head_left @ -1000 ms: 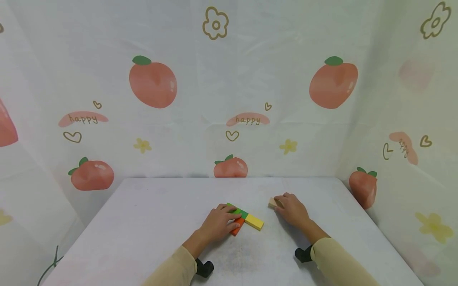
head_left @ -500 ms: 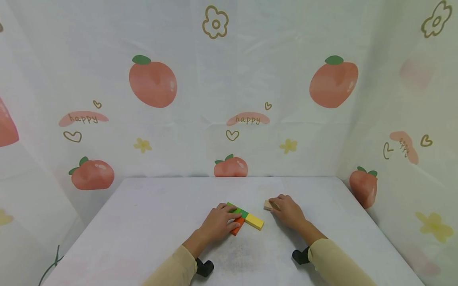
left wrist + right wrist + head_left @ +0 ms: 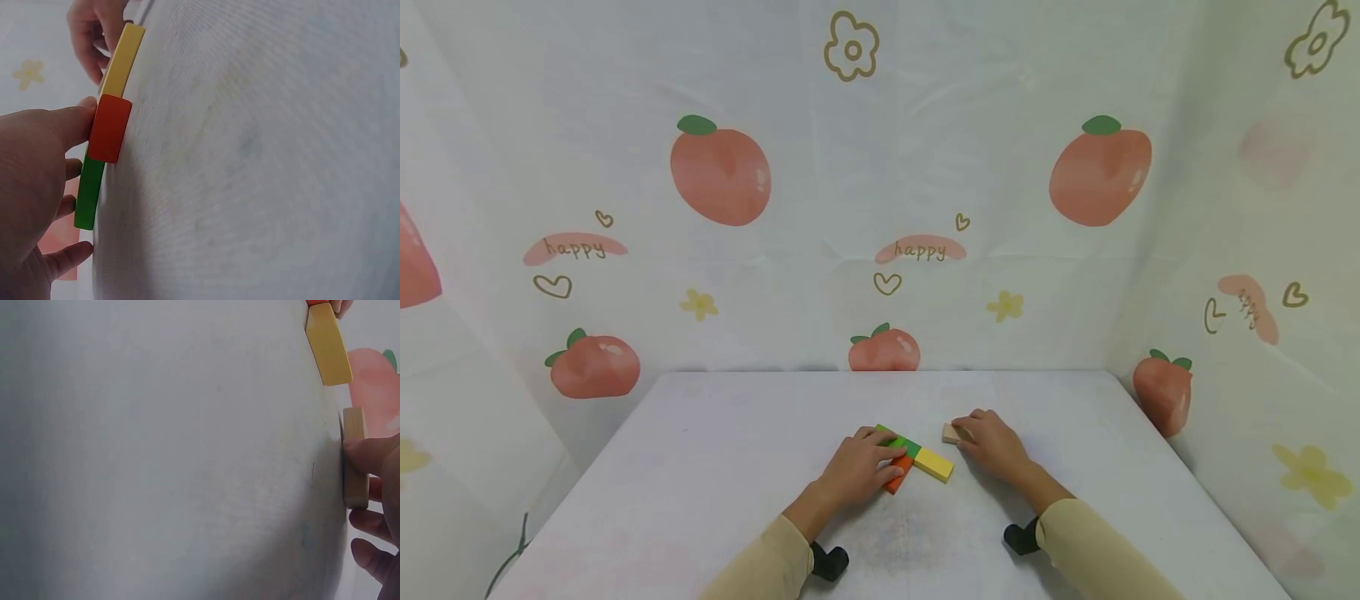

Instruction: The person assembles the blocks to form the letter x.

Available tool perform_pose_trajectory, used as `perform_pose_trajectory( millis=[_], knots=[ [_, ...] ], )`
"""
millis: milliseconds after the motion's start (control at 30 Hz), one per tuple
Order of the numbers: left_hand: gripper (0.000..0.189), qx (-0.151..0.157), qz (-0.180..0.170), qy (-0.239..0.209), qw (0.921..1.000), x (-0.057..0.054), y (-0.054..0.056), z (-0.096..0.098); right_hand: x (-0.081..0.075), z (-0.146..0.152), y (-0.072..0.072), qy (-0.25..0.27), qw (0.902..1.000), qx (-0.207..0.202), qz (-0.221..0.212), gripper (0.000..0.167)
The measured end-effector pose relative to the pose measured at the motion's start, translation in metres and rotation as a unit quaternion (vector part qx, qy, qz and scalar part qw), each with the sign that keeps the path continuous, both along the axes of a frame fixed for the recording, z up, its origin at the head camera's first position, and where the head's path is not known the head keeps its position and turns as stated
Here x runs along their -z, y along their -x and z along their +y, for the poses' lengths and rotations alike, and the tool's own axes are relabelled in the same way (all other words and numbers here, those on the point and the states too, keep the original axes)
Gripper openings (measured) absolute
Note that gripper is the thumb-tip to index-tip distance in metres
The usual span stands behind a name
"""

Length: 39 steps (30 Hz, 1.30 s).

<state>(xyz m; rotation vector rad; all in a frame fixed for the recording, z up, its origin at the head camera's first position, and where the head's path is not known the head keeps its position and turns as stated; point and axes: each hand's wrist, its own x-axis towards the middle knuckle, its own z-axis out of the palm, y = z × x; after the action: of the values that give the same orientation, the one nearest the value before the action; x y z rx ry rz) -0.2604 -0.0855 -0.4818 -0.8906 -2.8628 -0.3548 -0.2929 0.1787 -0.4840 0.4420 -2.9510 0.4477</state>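
Observation:
My left hand [image 3: 859,468] lies over joined flat blocks, fingers spread. Its thumb touches the red-orange block [image 3: 110,128], and other fingers rest at the green block [image 3: 89,194], partly covering it. A yellow block [image 3: 934,465] continues the green row toward the right; the red-orange one angles off toward the front. My right hand [image 3: 996,447] pinches a plain wooden block [image 3: 355,478] between thumb and fingers, low at the table. This block is just behind and right of the yellow block, with a gap between them in the right wrist view.
The white table [image 3: 737,467] extends around both hands. Behind it hangs a white curtain [image 3: 805,317] printed with fruit and flowers. Black wrist devices [image 3: 830,563] sit beneath the sleeves. A thin dark cable [image 3: 512,554] is at the far left.
My right hand has moved left with the wooden block, closer to the yellow block. The left hand and the coloured blocks stay in place.

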Motion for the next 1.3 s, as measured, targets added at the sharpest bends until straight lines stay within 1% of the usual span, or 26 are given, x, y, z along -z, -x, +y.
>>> perform_pose_trajectory(
  millis=[200, 367, 600, 1000, 1133, 1300],
  knots=[
    [0.04, -0.002, -0.003, 0.003, 1.0, -0.001, 0.0, 0.0, -0.001, -0.006, 0.001, 0.006, 0.9998, -0.021, -0.004, 0.034],
    [0.04, -0.003, -0.008, 0.003, 1.0, -0.001, 0.0, 0.0, -0.001, -0.011, 0.001, 0.01, 0.9995, -0.029, -0.007, 0.033],
    [0.04, -0.004, -0.007, 0.003, 1.0, -0.001, 0.0, 0.0, -0.003, -0.015, -0.001, 0.024, 0.9985, -0.047, 0.012, 0.03],
    [0.039, -0.001, 0.001, 0.007, 1.0, -0.002, -0.001, -0.001, 0.0, -0.021, -0.002, 0.046, 0.9947, -0.077, 0.05, 0.026],
    [0.039, 0.001, 0.002, 0.005, 1.0, -0.002, -0.001, -0.001, 0.0, -0.022, -0.002, 0.047, 0.9935, -0.09, 0.053, 0.026],
    [0.039, 0.004, 0.007, 0.007, 0.9999, -0.001, 0.0, -0.001, 0.0, -0.025, 0.0, 0.05, 0.9931, -0.093, 0.052, 0.025]
  ],
)
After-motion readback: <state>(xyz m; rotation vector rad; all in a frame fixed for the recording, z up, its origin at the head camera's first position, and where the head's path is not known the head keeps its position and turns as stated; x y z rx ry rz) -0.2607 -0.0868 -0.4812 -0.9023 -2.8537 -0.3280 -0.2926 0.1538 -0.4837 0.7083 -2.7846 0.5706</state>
